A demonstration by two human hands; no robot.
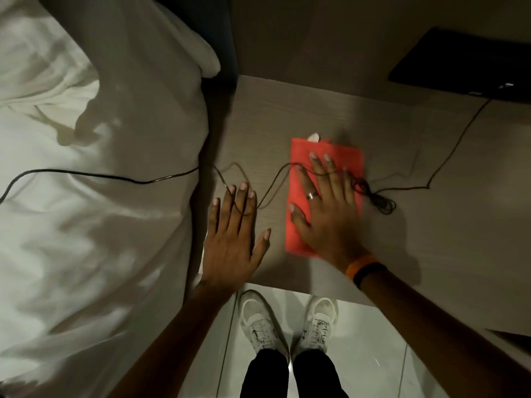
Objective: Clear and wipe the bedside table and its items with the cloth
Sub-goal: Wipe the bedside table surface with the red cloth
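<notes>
A folded red cloth (pixel 298 156) lies flat on the light wooden bedside table (pixel 431 225). My right hand (pixel 327 208) presses down on the cloth with fingers spread and holds nothing. My left hand (pixel 235 237) rests flat on the table's left part, fingers apart. A thin black cable (pixel 273 185) runs from the bed across the table, over the fingers of both hands, to a tangled coil (pixel 379 199) just right of the cloth. A small white piece (pixel 314 137) peeks out at the cloth's far edge.
A bed with a white duvet (pixel 86 196) fills the left side, touching the table. A black device (pixel 465 61) sits at the table's far right with the cable leading to it. The wall is behind. My white shoes (pixel 287 320) stand on the tiled floor below the table's front edge.
</notes>
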